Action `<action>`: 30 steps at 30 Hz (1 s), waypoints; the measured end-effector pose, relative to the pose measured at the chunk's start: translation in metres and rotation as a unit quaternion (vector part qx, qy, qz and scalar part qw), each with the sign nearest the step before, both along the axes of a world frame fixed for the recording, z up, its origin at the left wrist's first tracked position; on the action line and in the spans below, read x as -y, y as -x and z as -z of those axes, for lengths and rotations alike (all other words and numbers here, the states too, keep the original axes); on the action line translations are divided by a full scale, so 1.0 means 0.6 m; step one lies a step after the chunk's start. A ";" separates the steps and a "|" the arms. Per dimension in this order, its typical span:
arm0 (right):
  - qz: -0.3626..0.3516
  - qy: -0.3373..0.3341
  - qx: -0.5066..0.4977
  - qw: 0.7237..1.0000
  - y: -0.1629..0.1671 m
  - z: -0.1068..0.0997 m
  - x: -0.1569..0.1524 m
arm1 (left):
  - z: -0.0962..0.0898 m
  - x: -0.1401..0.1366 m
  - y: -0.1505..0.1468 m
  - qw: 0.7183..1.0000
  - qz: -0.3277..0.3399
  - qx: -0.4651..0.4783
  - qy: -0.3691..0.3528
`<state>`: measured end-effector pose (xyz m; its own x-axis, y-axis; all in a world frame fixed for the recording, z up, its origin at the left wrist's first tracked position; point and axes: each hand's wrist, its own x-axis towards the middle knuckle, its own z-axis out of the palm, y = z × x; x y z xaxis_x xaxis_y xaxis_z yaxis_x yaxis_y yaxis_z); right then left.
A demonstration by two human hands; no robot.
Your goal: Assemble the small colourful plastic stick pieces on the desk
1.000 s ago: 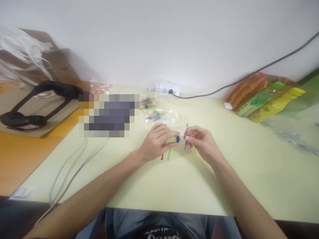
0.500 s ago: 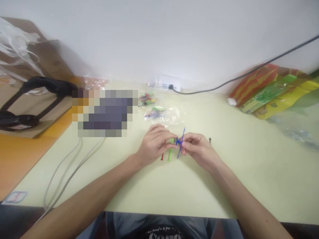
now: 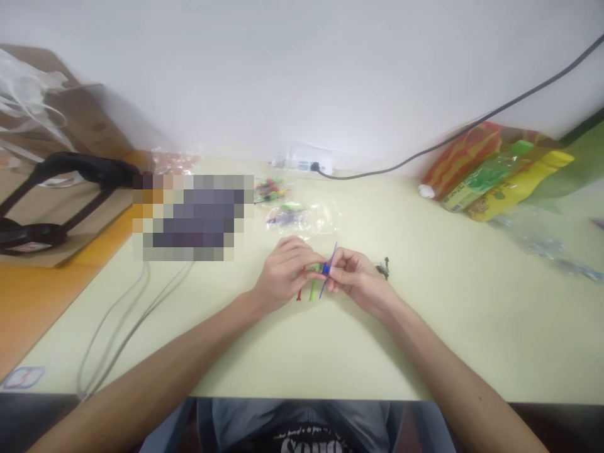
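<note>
In front of me my two hands meet over the table at a small blue plastic part (image 3: 325,270) with a long thin bar. My left hand (image 3: 285,274) is closed in a pinch, its thumb and fingertips at the left side of the blue part. My right hand (image 3: 361,278) pinches the same part from the right. Below my left fingers show a thin red stick (image 3: 299,294) and a thin green stick (image 3: 312,292); whether they are held or lie on the table I cannot tell. Small dark pieces (image 3: 385,269) lie just right of my right hand.
Clear plastic bags (image 3: 314,219) and several coloured pieces (image 3: 271,189) lie behind my hands. A blurred-out dark device (image 3: 195,214) with cables is at left, beside a black frame (image 3: 70,170). Snack packages (image 3: 509,176) stand at right; a black cable (image 3: 406,168) runs along the wall.
The view has shifted slightly, so most things appear further left. My right hand has come a little closer to my left, and more dark pieces show beside it. Both hands keep their pinch.
</note>
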<state>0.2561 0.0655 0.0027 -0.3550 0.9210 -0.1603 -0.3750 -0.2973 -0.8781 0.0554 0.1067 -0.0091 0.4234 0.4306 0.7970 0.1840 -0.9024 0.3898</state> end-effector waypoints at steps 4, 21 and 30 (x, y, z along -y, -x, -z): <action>-0.024 0.004 0.032 0.999 -0.014 -0.013 -0.005 | -0.006 0.005 -0.009 1.000 -0.010 0.000 0.027; -0.036 -0.294 0.520 0.801 -0.161 -0.048 -0.031 | 0.013 0.013 -0.015 0.968 -0.098 -0.229 0.044; -0.106 -0.304 0.582 0.746 -0.136 -0.026 -0.030 | 0.022 0.007 -0.011 0.963 -0.095 -0.248 0.046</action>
